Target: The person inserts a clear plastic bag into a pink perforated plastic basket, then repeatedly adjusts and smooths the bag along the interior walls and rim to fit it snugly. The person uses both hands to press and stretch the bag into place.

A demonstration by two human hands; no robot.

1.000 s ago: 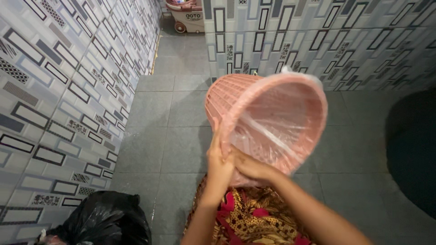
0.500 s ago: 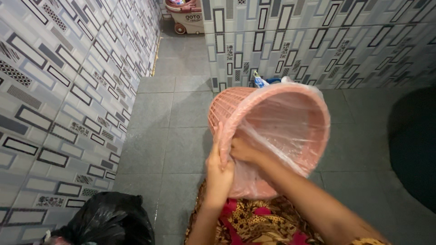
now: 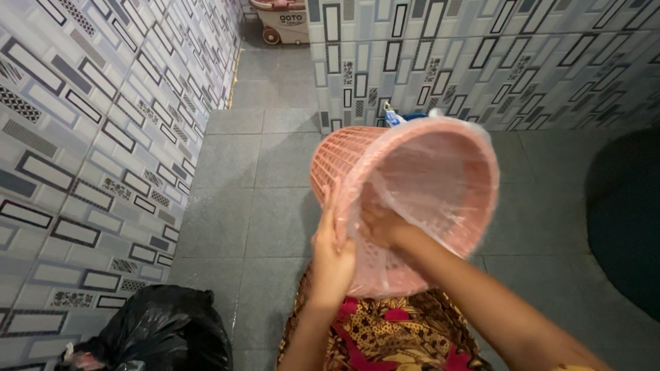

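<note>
- Left hand point(image 3: 333, 242) clamped on pink basket point(image 3: 412, 189) rim — basket tilted, held above the lap.
- Right hand point(image 3: 380, 225) inside, fingers pinching clear liner point(image 3: 440, 172).
- Grey tiled floor point(image 3: 268, 178), patterned walls point(image 3: 96, 124) — black bag point(image 3: 161, 333) lower left.

There is one pink basket point(image 3: 412, 185) with one clear liner point(image 3: 385, 271), two hands, and one black bag point(image 3: 158, 333) left of the basket.

A white mop bucket point(image 3: 284, 19) at the far end of the passage carries a small dark label on its front. A blue-and-white packet point(image 3: 393, 117) peeks out behind the pink basket point(image 3: 412, 192), against the tiled wall
</note>
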